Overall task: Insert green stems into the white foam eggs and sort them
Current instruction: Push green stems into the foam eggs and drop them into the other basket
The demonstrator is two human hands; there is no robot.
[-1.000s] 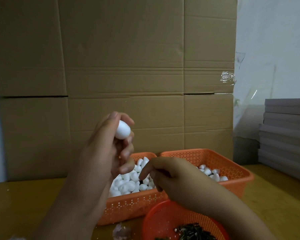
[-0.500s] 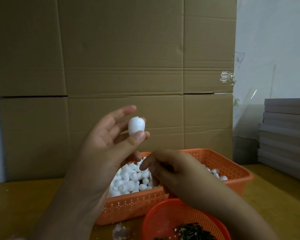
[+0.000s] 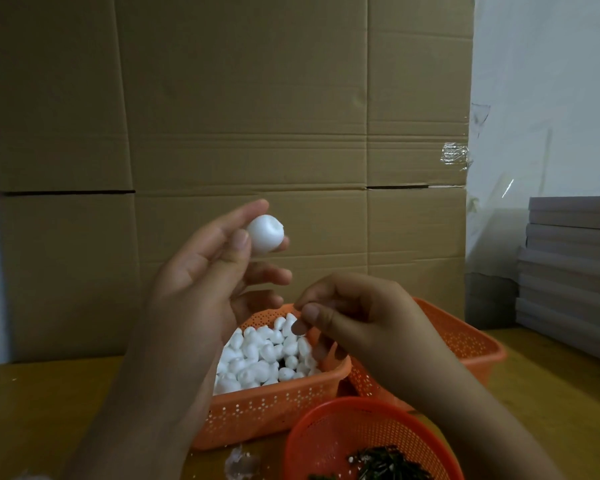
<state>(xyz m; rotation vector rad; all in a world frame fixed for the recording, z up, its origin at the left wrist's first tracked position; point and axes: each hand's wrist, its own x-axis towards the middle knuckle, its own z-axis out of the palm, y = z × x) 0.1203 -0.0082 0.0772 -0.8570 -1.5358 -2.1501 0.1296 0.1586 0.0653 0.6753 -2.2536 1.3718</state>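
Left hand [image 3: 201,282] raised in front of the cardboard wall [image 3: 243,133], palm turned toward the camera, pinching one white foam egg [image 3: 265,234] between thumb and the upper fingers; lower fingers spread loosely below it. Egg held up in the air, well above the baskets, with a small dent visible on its upper right side. Right hand [image 3: 357,323] lower and to the right, fingers curled inward, thumb pressed against the index fingertip; something thin possibly pinched there, but too small to tell, so grasp not clear. Below both hands, on the wooden table [image 3: 49,410], an orange rectangular basket [image 3: 267,410] filled with many white foam eggs [image 3: 257,358], heaped mostly at its left and middle. Just beside it on the right, touching or nearly touching, a second orange rectangular basket [image 3: 465,344], contents hidden behind the right forearm. In front, at the bottom edge, a round orange basket [image 3: 326,441] holding a pile of dark green stems [image 3: 385,465] with a few white crumbs among them. Near the first basket's front corner, a small crumpled piece of clear plastic [image 3: 239,462] on the table. At the far right, a stack of grey flat boards [image 3: 572,261] against the pale wall.
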